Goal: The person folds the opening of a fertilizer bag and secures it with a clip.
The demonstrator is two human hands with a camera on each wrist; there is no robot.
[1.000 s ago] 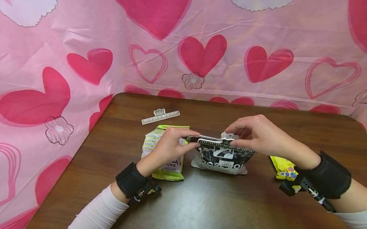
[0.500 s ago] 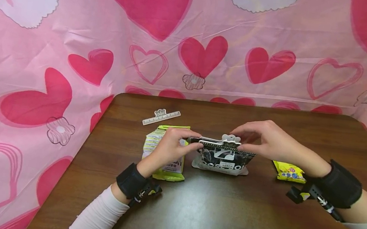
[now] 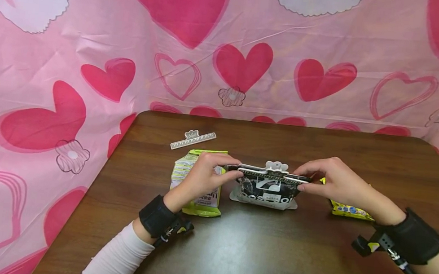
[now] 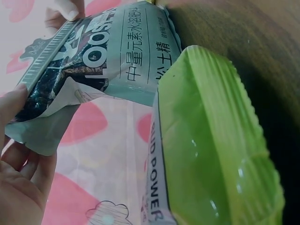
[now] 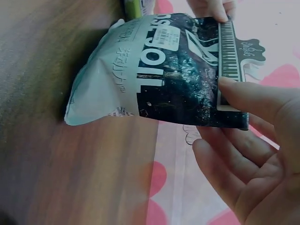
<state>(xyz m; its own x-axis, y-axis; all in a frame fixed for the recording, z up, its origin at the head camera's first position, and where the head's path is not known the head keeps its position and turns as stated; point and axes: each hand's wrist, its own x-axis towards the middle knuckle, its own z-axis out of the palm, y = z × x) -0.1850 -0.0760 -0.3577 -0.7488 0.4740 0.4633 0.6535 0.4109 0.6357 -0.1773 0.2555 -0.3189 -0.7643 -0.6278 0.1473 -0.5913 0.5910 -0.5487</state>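
Green packet and yellow packet are partly hidden by left hand and right hand, both pinching the bag

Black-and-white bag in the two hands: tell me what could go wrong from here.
The bag runs past the end of the clip by the right hand, so it might leak there if not fully sealed. The green packet is close by the left hand, which could knock it when letting go.
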